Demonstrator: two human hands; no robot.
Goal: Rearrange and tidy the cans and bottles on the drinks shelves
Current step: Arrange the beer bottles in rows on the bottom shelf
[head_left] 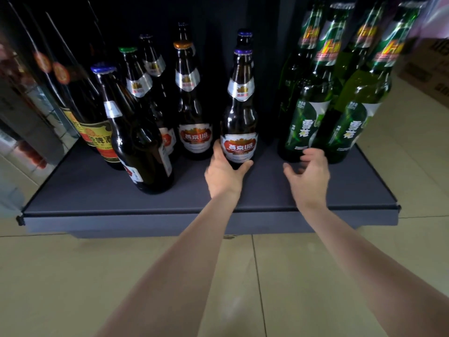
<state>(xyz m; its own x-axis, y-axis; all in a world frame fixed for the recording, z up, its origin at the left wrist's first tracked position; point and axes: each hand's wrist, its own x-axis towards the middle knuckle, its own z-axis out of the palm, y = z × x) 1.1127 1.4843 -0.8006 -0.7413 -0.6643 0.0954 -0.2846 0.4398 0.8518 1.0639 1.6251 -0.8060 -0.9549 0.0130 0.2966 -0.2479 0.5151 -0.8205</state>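
On the dark grey bottom shelf [97, 190] stand several beer bottles. My left hand [224, 172] grips the base of a brown bottle with a purple cap and a red and white label [240, 113], upright at the shelf's middle. My right hand [308, 172] hovers with loosely spread fingers just in front of a green bottle [303, 122] and holds nothing. More green bottles [352, 117] stand to the right. Other brown bottles [192, 105] stand to the left, and one [136, 147] stands nearest the front edge.
At the far left stand dark bottles with yellow and red labels [97, 135], next to a glass-fronted cabinet [29, 105]. Cardboard boxes [427, 66] sit on the floor at the right. Beige floor tiles [121, 276] lie below the shelf.
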